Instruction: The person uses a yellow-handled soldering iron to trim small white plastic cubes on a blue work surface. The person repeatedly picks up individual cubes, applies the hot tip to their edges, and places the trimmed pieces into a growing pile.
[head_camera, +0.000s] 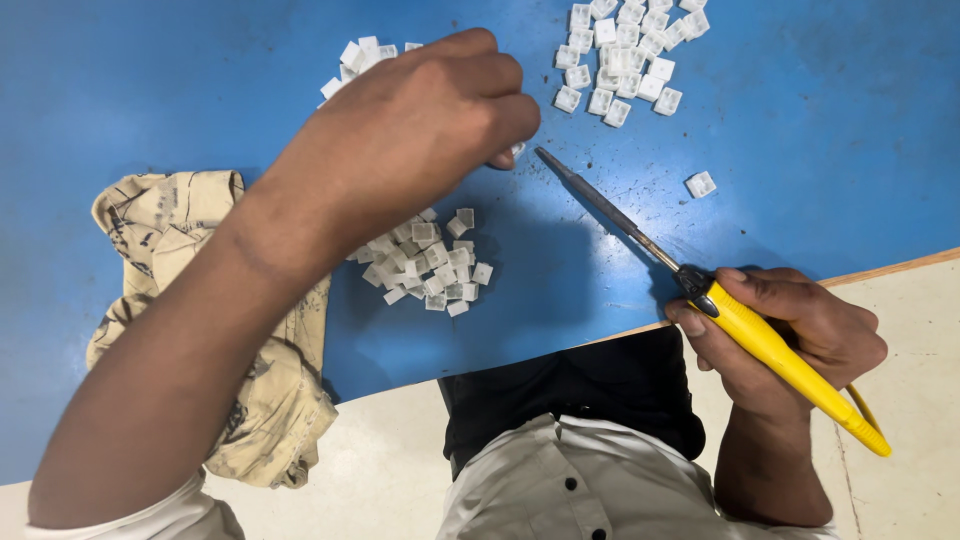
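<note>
Small white plastic piece (516, 150): pinched at fingertips of left hand (420, 130), mostly hidden beneath the fingers, only one corner showing; positioned just above blue table surface (150, 90), near 12 o'clock of centre.

Left hand: fingers curled together, tips closed on the white piece; forearm extending down toward 7 o'clock.

Soldering iron (700, 290): yellow handle, black collar, long dark metal shaft; tip resting on or just over the table, just beside the pinched piece at its 4 o'clock; contact between tip and piece not discernible. Yellow cord looping off the handle end toward 4 o'clock.

Right hand (790, 335): fingers wrapped shut around the yellow handle, thumb laid near the black collar; located at 4 o'clock of centre, past the table edge.

Central heap of white square pieces (430, 260): loose cluster directly below the left hand, partly shadowed.

Upper right group of white square pieces (625, 55): at 1 o'clock, near the top edge, well apart from the central heap.

Upper left group of white pieces (355, 60): at 11 o'clock, partly hidden behind the left hand.

Single white piece (700, 184): alone at 2 o'clock, apart from every group.

Crumpled beige patterned cloth (270, 400): at 8 o'clock, hanging over the table edge, under the left forearm.

White shirt with dark buttons (560, 480): at 6 o'clock.
</note>
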